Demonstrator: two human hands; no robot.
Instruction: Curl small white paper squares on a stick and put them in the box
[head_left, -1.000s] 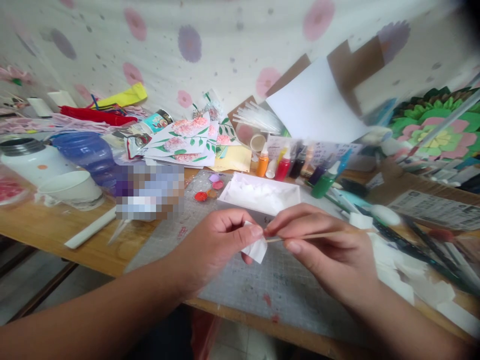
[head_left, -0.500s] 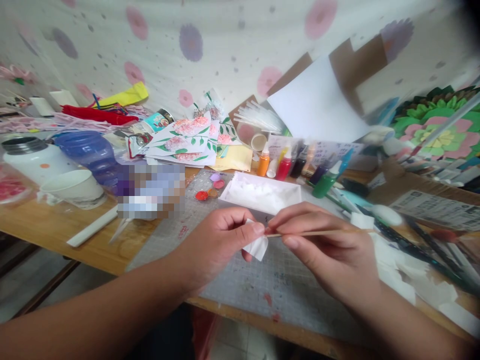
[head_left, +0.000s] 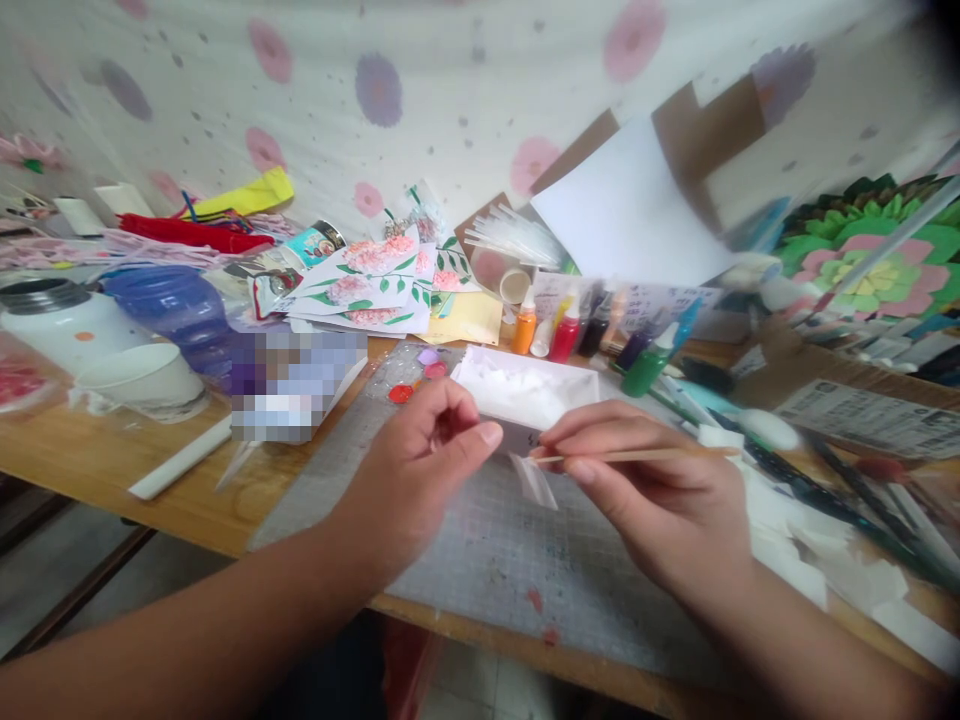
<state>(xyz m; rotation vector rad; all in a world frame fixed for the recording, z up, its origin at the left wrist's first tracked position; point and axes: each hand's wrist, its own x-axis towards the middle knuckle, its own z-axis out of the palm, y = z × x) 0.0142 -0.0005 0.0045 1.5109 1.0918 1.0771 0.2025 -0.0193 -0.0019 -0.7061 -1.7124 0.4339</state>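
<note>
My left hand (head_left: 416, 470) hovers over the grey cutting mat (head_left: 480, 560) with its fingers curled in and its thumb stretched toward the right; nothing shows in it. My right hand (head_left: 660, 500) pinches a thin wooden stick (head_left: 637, 455) that points left. A small white paper piece (head_left: 534, 480), blurred, hangs at the stick's tip, just right of my left thumb and apart from it. A white tray (head_left: 525, 385) with white material in it lies right behind both hands.
Small paint bottles (head_left: 566, 330) stand behind the tray, and paint blobs (head_left: 411, 380) sit on a palette. A white cup (head_left: 142, 380), a white jar (head_left: 64, 320) and a blue bottle (head_left: 176, 305) stand left. Brushes and paper scraps (head_left: 810, 560) lie right. Painted flower cards (head_left: 367, 280) lie at the back.
My left hand has let go of the white paper piece and pulled up and left. The paper now hangs at the stick's tip. My right hand has barely moved.
</note>
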